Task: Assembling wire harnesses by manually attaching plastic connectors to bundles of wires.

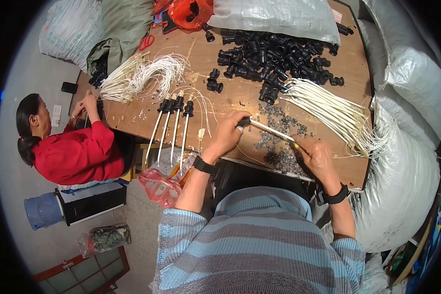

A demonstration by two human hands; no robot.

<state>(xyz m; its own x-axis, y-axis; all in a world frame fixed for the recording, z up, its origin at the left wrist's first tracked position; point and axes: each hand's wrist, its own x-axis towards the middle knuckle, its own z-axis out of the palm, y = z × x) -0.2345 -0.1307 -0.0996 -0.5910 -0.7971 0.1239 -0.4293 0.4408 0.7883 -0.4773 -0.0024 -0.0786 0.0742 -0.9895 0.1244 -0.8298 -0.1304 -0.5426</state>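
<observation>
Left hand (229, 131) is clamped on the black-capped end of a white cable (269, 130); the cable runs from it toward 4 o'clock into the right hand (316, 156), closed on its far end. Both hands sit over small grey clips (279, 147) on the table (230, 95). Black fittings (274, 56) lie at 12 o'clock, a cable bundle (333, 115) at 2 o'clock, four finished cables (171, 122) at 9 o'clock.
</observation>
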